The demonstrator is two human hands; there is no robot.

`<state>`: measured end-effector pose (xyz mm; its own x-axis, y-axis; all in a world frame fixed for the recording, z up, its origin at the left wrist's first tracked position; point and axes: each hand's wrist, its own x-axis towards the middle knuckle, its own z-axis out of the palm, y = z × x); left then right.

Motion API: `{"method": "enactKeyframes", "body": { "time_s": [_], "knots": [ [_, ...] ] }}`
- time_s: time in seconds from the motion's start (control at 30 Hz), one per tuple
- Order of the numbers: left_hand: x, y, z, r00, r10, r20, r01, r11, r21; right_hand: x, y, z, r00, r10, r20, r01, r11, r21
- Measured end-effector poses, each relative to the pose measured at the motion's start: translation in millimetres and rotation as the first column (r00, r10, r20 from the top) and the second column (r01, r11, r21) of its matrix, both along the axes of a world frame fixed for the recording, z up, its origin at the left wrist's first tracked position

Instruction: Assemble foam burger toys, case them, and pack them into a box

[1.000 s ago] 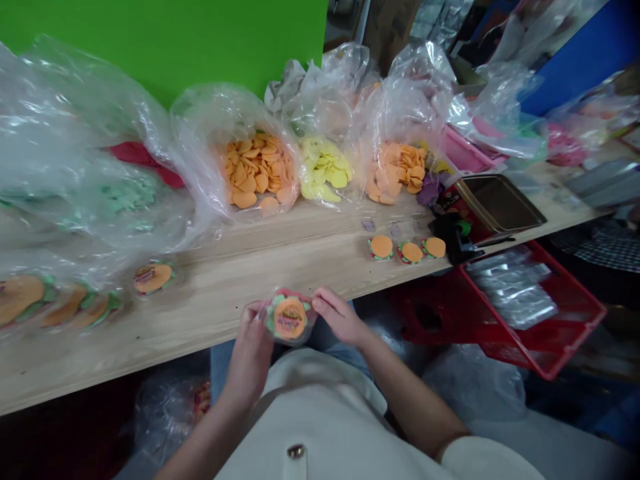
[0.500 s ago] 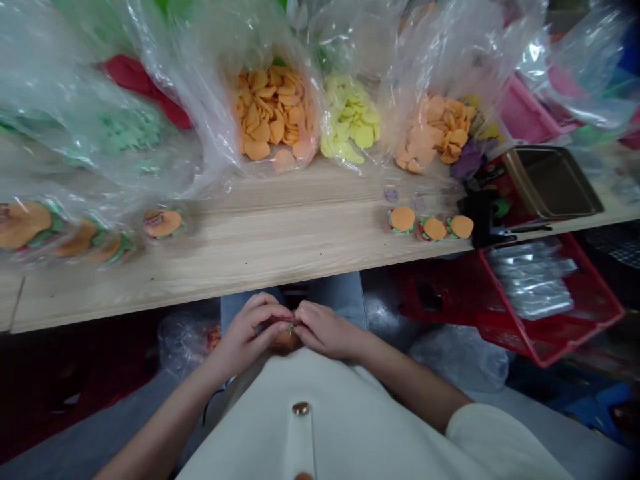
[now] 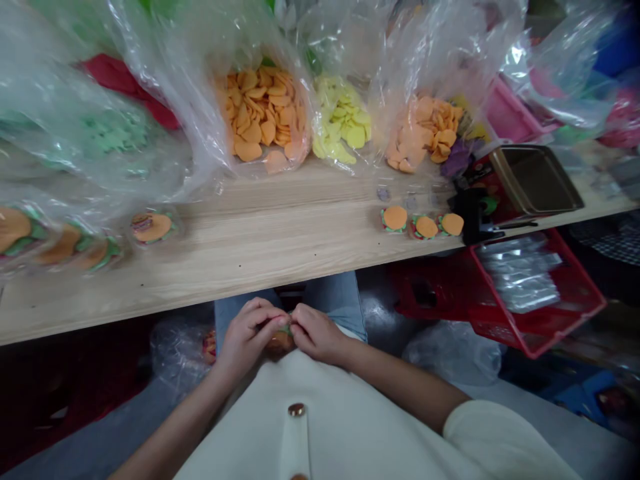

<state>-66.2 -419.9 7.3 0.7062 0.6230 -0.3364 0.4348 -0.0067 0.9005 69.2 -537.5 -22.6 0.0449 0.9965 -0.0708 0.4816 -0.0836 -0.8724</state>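
Observation:
My left hand (image 3: pixel 249 336) and my right hand (image 3: pixel 314 333) meet in my lap, below the wooden table's front edge (image 3: pixel 200 293). Both are closed with pinching fingers around a small orange and green burger-shaped piece in a clear wrapper (image 3: pixel 279 341), mostly hidden between them. Three unwrapped burger pieces (image 3: pixel 423 224) lie in a row on the table to the right. Wrapped burger pieces (image 3: pixel 150 227) lie on the left of the table.
Clear plastic bags of orange discs (image 3: pixel 263 117), yellow discs (image 3: pixel 343 120), paler orange discs (image 3: pixel 425 133) and green shapes (image 3: pixel 110 133) line the back. A brown metal tray (image 3: pixel 537 180) sits right. A red basket (image 3: pixel 545 293) of clear sleeves hangs below the table. Another plastic bag (image 3: pixel 185 347) lies beside my left knee.
My hands have drawn the wrapped burger piece from table-edge height down into my lap and closed over it. The view tilted down and nearer the table.

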Motion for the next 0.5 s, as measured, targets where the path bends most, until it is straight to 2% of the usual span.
{"method": "enactKeyframes", "body": {
  "time_s": [0.03, 0.07, 0.1, 0.17, 0.2, 0.23, 0.33, 0.4, 0.43, 0.47, 0.5],
  "knots": [
    [-0.9, 3.6, -0.8, 0.999, 0.036, 0.009, -0.035, 0.993, -0.117, 2.1, 2.8, -0.7, 0.999, -0.038, -0.036, 0.038, 0.999, -0.012],
    [-1.5, 7.3, -1.2, 0.996, 0.081, 0.023, -0.072, 0.961, -0.268, 5.2, 6.5, -1.4, 0.993, -0.091, -0.078, 0.089, 0.996, -0.024],
    [-1.4, 10.7, -1.2, 0.991, 0.125, 0.037, -0.096, 0.895, -0.435, 9.5, 10.9, -1.8, 0.98, -0.153, -0.125, 0.149, 0.988, -0.04],
    [3.3, 15.2, 0.9, 0.982, 0.182, 0.059, -0.091, 0.717, -0.691, 20.6, 20.3, -1.7, 0.934, -0.273, -0.23, 0.26, 0.962, -0.084],
    [9.1, 16.4, 2.9, 0.98, 0.189, 0.069, -0.073, 0.653, -0.754, 26.8, 24.4, -1.1, 0.902, -0.325, -0.284, 0.308, 0.946, -0.104],
    [17.4, 16.9, 5.4, 0.979, 0.183, 0.085, -0.05, 0.626, -0.778, 33.4, 27.3, -0.3, 0.861, -0.377, -0.342, 0.355, 0.926, -0.126],
    [55.4, 18.8, 12.8, 0.958, 0.233, 0.169, -0.036, 0.68, -0.733, 57.3, 24.1, 2.2, 0.706, -0.505, -0.497, 0.457, 0.861, -0.225],
    [84.7, 22.6, 13.9, 0.926, 0.295, 0.236, -0.049, 0.714, -0.699, 84.0, 8.3, 4.0, 0.678, -0.583, -0.448, 0.533, 0.809, -0.247],
    [98.2, 25.2, 12.5, 0.911, 0.326, 0.254, -0.066, 0.721, -0.689, 103.0, -3.9, 5.6, 0.667, -0.655, -0.354, 0.621, 0.752, -0.221],
    [110.2, 28.1, 9.7, 0.901, 0.354, 0.251, -0.093, 0.721, -0.687, 126.1, -18.7, 8.2, 0.615, -0.753, -0.235, 0.738, 0.654, -0.166],
    [120.4, 31.0, 5.6, 0.895, 0.38, 0.234, -0.126, 0.718, -0.685, 153.0, -35.7, 12.2, 0.504, -0.855, -0.123, 0.853, 0.515, -0.085]
  ]
}}
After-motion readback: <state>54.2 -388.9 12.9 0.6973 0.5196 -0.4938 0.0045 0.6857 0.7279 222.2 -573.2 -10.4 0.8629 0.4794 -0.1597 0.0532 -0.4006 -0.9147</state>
